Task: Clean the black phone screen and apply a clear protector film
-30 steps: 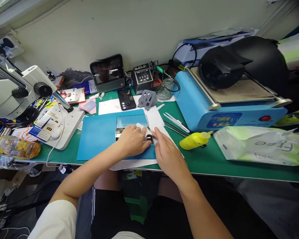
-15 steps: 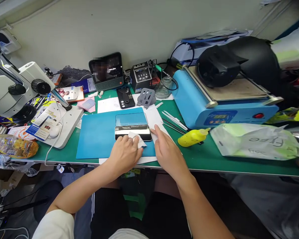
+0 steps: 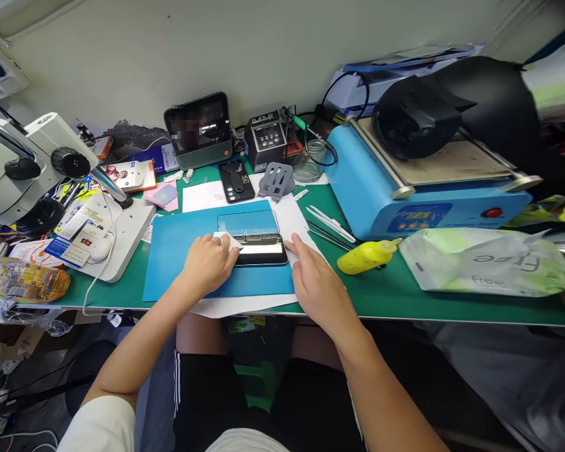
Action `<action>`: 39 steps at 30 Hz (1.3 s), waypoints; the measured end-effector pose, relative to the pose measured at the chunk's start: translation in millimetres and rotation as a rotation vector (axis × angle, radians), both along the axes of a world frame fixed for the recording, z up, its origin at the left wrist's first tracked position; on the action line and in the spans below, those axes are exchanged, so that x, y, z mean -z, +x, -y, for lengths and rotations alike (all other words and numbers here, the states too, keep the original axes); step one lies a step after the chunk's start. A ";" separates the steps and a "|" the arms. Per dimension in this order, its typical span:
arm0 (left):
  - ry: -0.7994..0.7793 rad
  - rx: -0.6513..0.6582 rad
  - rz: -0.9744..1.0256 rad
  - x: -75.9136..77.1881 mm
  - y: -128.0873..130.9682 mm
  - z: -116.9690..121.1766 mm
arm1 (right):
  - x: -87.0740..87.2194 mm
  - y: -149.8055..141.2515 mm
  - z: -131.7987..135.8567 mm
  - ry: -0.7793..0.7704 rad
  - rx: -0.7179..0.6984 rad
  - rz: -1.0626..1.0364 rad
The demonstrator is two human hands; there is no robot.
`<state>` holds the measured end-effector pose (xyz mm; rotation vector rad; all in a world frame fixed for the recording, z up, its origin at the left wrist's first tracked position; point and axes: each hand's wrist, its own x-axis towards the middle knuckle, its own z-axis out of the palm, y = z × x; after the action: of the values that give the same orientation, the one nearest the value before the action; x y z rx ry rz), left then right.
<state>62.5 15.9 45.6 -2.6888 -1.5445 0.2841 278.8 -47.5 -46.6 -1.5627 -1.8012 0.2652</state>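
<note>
A phone [image 3: 268,258] lies lengthwise on a blue mat [image 3: 174,257], its dark surface crossed by a bright reflection. Behind it, touching or nearly so, is a clear panel with a thin dark outline [image 3: 247,221]. My left hand [image 3: 209,263] is closed on a folded white wipe [image 3: 234,242], pressed at the phone's left end and covering that corner. My right hand [image 3: 317,285] rests at the phone's right end. Its index finger reaches the edge there, and the thumb sits lower, apart from it.
White paper [image 3: 245,306] sticks out under the mat. Right of my hands are white tweezers [image 3: 330,224], a yellow bottle [image 3: 366,257], a wipes pack [image 3: 484,262] and a blue heating machine [image 3: 405,210]. A black phone [image 3: 236,182] lies behind; a microscope [image 3: 51,169] stands left.
My left hand has slid left along the phone with the wipe, from about its middle to its left end. My right hand stays at the right end.
</note>
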 end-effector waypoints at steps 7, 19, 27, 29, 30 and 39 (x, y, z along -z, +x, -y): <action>-0.049 0.130 -0.010 -2.2 30.4 -5.0 | -1.0 1.6 0.1 0.014 0.000 -0.040; -0.022 0.283 0.045 12.5 61.2 16.6 | -0.2 3.8 0.1 0.016 -0.007 -0.041; 0.017 -0.045 -0.053 6.6 5.4 19.7 | -4.3 1.8 1.9 -0.032 0.007 -0.035; 0.010 -0.082 -0.058 4.5 -0.9 16.2 | -4.1 1.2 2.1 -0.029 0.006 -0.028; 0.007 -0.090 -0.052 4.3 -1.9 16.3 | -3.8 1.0 2.1 -0.026 0.006 -0.026; -0.026 -0.179 0.003 6.4 -1.8 21.1 | -0.9 1.8 1.9 -0.035 0.019 -0.012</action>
<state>60.7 -5.2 39.2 -2.5738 -1.7977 0.3067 280.5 -49.4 -45.7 -1.5982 -1.7799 0.2981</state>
